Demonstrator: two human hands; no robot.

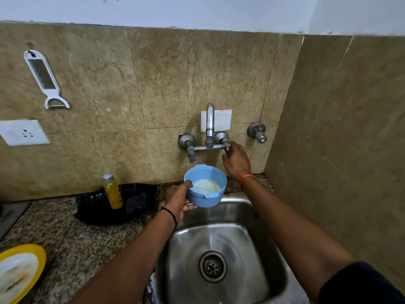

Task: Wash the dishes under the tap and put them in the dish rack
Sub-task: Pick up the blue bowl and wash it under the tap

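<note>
My left hand (178, 201) grips a blue plastic bowl (206, 195) by its left rim and holds it above the back of the steel sink (271, 255), under the tap (210, 119). The bowl holds white, foamy liquid. My right hand (235, 160) is closed around the tap's right handle (226, 144) on the wall. I cannot make out a water stream. No dish rack is in view.
A black tray (96, 212) left of the sink holds a yellow soap bottle (112, 191) and a dark scrubber (135, 202). A yellow-rimmed plate (19, 273) lies on the granite counter at the lower left. A grater-peeler (42, 77) hangs on the tiled wall.
</note>
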